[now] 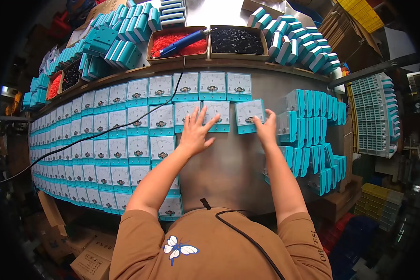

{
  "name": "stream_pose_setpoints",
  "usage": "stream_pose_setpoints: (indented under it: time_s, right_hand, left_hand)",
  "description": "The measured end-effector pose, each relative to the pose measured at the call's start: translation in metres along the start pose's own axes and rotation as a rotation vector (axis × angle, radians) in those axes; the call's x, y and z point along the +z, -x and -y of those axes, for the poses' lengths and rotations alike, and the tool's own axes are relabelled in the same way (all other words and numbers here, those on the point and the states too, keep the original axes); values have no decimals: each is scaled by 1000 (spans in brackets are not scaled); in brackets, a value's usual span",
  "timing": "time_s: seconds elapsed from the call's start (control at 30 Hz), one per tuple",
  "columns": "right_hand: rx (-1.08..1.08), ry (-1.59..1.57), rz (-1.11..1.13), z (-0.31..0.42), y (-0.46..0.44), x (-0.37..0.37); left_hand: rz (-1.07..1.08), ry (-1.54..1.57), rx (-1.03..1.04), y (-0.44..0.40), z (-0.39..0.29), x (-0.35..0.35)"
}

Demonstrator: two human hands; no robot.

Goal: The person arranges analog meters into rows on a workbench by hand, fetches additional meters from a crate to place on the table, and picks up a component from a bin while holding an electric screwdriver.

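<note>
Teal-framed analog panel meters with white dial faces lie in rows on the metal table (228,182). My left hand (194,136) rests with fingers spread over two neighbouring meters, at the end of the second row, its fingertips on the nearer edge of one meter (221,112). To the right, my right hand (266,129) grips a single panel meter (248,112) by its right edge, thumb on the dial face. That meter sits slightly tilted, with a small gap between it and the row.
Standing meters (306,130) are stacked at the right. On the back shelf are a box of red parts (184,39) with a blue electric screwdriver (184,43) across it, and a box of black parts (236,42). A black cable (102,133) crosses the rows.
</note>
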State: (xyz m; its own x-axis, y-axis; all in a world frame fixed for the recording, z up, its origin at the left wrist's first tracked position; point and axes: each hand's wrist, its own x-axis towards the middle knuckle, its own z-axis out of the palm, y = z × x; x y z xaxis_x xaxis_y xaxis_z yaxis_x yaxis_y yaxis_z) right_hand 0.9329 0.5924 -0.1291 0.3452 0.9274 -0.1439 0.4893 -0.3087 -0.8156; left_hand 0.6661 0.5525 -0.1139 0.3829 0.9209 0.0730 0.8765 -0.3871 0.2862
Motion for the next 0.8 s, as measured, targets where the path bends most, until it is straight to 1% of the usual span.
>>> stream_pose_setpoints:
  time_s: [0.03, 0.07, 0.1, 0.17, 0.2, 0.27, 0.3, 0.33, 0.37, 0.4, 0.43, 0.47, 0.5, 0.53, 0.6, 0.67, 0.7, 0.8]
  right_hand:
    - [-7, -38, -2, -23, -8, 21]
    - [-14, -75, -3, -40, -12, 37]
    - [-21, -96, 64, -33, -9, 42]
    - [-205, 220, -17, -25, 3, 37]
    - [-294, 380, -57, -14, 13, 26]
    - [-454, 203, -14, 27, 44, -31]
    - [-538, 134, 7, 41, 61, -62]
    - [-597, 212, -76, 47, 79, -90]
    - [-600, 279, -179, 41, 94, -113]
    - [-547, 399, -314, 31, 110, -131]
    - [-440, 487, -367, 8, 118, -143]
    - [-332, 563, -304, -26, 123, -147]
    - [-224, 635, -240, -64, 126, -146]
    - [-116, 703, -176, -84, 129, -146]
    - [-175, 664, -196, -89, 135, -144]
    - [-196, 587, -212, -97, 128, -147]
    - [-122, 646, -187, -94, 128, -148]
    - [-22, 767, -119, -71, 132, -151]
  left_hand:
    - [80, -44, 17, 6, 3, 6]
    - [73, -54, 16, 7, 7, 9]
    - [68, -63, 14, 6, 8, 10]
    - [9, -54, 18, 4, 10, 12]
    - [-36, -7, -4, 5, 4, 11]
    - [-135, 88, -44, 0, -14, 12]
    - [-171, 167, 23, -2, -34, 6]
    - [-142, 262, 104, -1, -55, 5]
    - [-73, 387, 177, -1, -76, 17]
    - [7, 479, 213, 1, -101, 27]
    - [79, 569, 213, 3, -126, 38]
    - [148, 596, 208, 2, -150, 37]
    - [124, 619, 239, 2, -170, 49]
    - [134, 665, 249, 1, -186, 63]
    - [252, 751, 101, -5, -206, 65]
    - [155, 740, 153, -5, -206, 74]
    - [114, 733, 177, -1, -206, 78]
    - [56, 586, 61, 12, -195, 49]
